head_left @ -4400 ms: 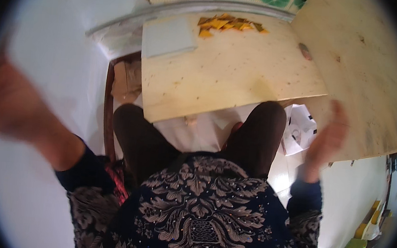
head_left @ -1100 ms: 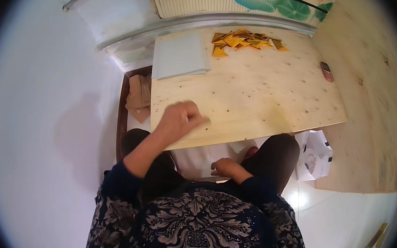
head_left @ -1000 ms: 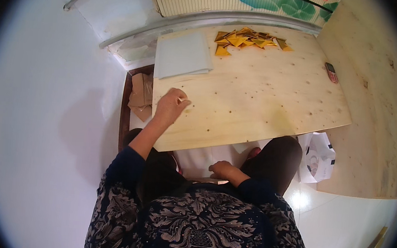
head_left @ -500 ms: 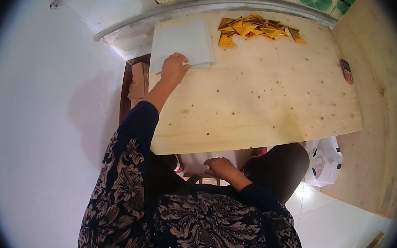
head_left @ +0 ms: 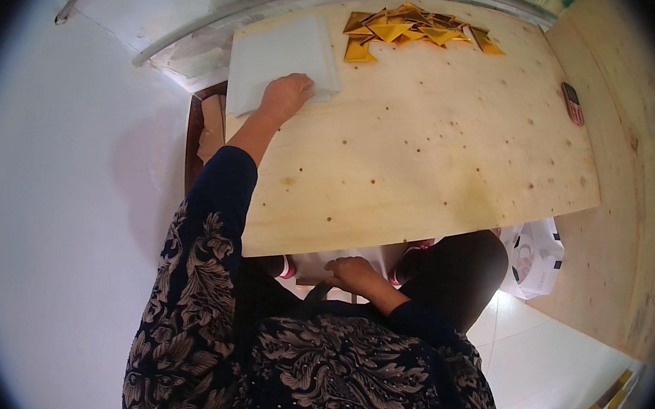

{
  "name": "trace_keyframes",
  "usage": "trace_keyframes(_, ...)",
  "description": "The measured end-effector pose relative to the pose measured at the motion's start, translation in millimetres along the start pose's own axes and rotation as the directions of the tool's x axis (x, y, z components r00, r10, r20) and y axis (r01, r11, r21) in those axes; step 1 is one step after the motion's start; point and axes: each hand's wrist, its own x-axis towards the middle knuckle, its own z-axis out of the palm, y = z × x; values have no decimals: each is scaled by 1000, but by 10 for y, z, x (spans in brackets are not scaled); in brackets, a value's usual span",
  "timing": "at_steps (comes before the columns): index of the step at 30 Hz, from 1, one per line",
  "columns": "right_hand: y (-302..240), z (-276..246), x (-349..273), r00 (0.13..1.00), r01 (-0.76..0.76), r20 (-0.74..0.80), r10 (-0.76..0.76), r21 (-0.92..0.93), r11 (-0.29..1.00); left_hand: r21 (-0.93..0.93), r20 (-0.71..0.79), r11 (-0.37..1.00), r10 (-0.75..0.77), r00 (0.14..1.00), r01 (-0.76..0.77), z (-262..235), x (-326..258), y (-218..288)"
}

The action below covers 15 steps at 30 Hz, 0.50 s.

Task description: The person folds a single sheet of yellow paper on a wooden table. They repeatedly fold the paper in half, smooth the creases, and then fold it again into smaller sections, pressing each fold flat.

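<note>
A stack of thin white sheets (head_left: 278, 56) lies at the far left corner of the wooden table. My left hand (head_left: 286, 96) is on the stack's near right part, fingers bent together around a white sheet's edge; the fingertips are mostly hidden. Low in front of my body, below the table's near edge, my right hand (head_left: 355, 275) hovers over my lap with its fingers curled in. What it holds, if anything, is hidden. A pile of shiny gold folded pieces (head_left: 405, 28) lies at the table's far side, to the right of the white stack.
The pale plywood table (head_left: 394, 156) has small dark knots. A red and black mobile phone (head_left: 572, 104) lies near its right edge by an upright wooden panel (head_left: 610, 175). Under that side hangs a white plastic bag (head_left: 533, 257). A grey pipe (head_left: 298, 7) runs behind the table.
My left hand has turned slightly, its fingers now curled closer over the sheets. My right hand stays over my lap. The whole view has shifted a little with my head.
</note>
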Motion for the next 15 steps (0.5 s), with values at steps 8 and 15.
trace_keyframes(8, -57, -73, -25, 1000, -22, 5, 22, -9, 1000, -94, -99, 987, -138, 986, 128, 42, -22, 33)
trace_keyframes(15, -8, -48, -41, 999, -13, -30, 13, -8, 1000, -264, -44, 914, -330, 943, 308, -21, 44, 50)
